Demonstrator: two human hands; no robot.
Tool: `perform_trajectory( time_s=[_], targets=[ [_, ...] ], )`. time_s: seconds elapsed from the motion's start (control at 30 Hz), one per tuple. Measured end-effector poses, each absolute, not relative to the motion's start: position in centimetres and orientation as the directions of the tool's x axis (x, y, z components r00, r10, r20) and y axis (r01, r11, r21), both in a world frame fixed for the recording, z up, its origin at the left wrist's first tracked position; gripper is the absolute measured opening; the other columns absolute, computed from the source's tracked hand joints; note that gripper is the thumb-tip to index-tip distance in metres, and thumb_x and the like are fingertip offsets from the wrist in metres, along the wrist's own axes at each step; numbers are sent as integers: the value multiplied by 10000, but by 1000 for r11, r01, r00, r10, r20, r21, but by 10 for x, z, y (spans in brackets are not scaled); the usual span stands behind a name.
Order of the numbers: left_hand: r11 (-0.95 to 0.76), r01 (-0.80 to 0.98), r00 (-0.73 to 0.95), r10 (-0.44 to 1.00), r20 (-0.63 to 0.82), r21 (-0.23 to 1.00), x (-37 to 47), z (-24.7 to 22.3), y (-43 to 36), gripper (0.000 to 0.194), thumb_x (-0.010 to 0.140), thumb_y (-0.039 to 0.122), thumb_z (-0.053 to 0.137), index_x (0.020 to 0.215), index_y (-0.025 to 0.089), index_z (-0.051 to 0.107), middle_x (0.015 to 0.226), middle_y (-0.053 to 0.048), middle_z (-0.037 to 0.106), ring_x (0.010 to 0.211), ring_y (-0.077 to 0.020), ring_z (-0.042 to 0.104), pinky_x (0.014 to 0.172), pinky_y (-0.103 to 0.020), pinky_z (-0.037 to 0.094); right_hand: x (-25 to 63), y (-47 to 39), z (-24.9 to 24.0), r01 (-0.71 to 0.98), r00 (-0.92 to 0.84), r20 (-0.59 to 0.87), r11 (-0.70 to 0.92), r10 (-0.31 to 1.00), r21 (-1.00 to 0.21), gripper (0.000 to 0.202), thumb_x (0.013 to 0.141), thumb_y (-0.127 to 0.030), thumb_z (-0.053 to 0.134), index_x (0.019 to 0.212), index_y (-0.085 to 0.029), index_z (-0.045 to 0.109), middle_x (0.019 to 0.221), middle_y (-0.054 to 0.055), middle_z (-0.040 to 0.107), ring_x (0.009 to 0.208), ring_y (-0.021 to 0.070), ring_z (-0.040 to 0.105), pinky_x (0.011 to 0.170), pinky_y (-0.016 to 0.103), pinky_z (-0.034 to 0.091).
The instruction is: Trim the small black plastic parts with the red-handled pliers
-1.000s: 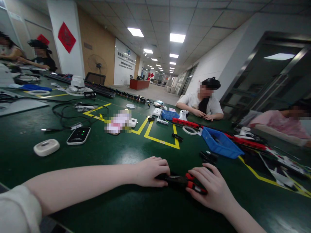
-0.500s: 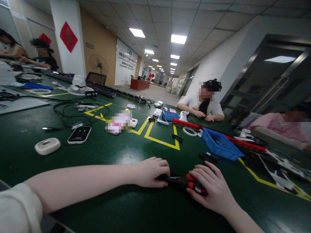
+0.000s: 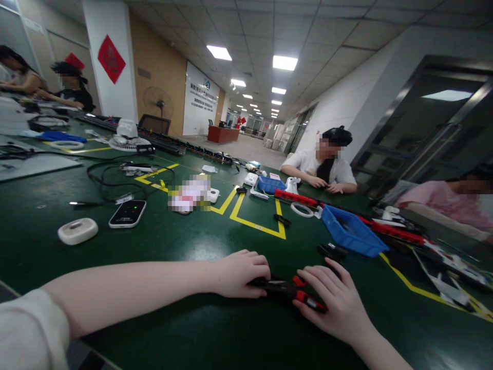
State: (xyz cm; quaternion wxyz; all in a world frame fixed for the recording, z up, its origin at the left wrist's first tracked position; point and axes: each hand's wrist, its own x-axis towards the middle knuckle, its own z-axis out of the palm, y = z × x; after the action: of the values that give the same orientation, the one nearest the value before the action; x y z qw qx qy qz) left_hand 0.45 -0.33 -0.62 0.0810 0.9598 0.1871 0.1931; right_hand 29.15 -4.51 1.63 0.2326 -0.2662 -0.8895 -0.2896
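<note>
Red-and-black-handled pliers (image 3: 283,289) lie low over the green table (image 3: 162,318), jaws toward the left. My right hand (image 3: 337,303) is closed around their handles. My left hand (image 3: 242,275) has its fingers curled round a small black piece (image 3: 257,282) at the tips of the jaws. Most of that piece is hidden under the fingers. Just beyond my right hand lies a black object (image 3: 331,251), and a smaller black part (image 3: 282,220) rests by the yellow tape.
A blue bin (image 3: 352,234) stands at the right, with red strips (image 3: 296,197) beside it. A white round-cornered device (image 3: 78,231), a black-faced device (image 3: 128,214), a phone (image 3: 188,194) and cables lie at the left. Across the table sits a person (image 3: 319,164).
Both hands keep nearly the same places and holds. The pliers' handles have shifted very slightly left with my right hand, and the view has moved a little.
</note>
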Motion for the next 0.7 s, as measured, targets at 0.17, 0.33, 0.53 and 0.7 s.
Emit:
perform_trajectory(
  time_s=[0.17,0.33,0.53,0.7],
  targets=[
    [-911,331,856,399,328,245,4,-5,-4,271,925,370,694,1107,206,579,1143,-58,634,997,-219,621,863,-331,486,287,-46,16,619,-733,570,710,371,336,330,873,-378,674,1144,-192,634,965,69,753,858,233,703,985,493,442],
    [-910,328,858,400,323,254,4,-5,-4,272,925,366,693,1109,202,577,1146,-62,631,1001,-223,617,866,-340,486,289,-46,17,618,-730,576,715,368,326,305,868,-372,675,1111,-193,636,944,66,748,839,222,700,956,466,451],
    [-907,331,857,405,319,260,4,-5,-4,260,927,357,691,1105,209,573,1137,-63,634,1010,-222,617,877,-338,480,291,-46,20,619,-735,564,713,376,331,316,856,-369,678,1124,-207,633,950,58,749,842,219,695,958,459,447],
    [-909,325,856,400,328,261,4,-4,-4,264,928,364,692,1107,206,579,1132,-62,637,997,-220,618,875,-338,484,289,-47,21,614,-738,565,716,370,333,286,882,-363,648,1102,-182,623,932,71,744,831,217,696,947,451,443]
  ],
)
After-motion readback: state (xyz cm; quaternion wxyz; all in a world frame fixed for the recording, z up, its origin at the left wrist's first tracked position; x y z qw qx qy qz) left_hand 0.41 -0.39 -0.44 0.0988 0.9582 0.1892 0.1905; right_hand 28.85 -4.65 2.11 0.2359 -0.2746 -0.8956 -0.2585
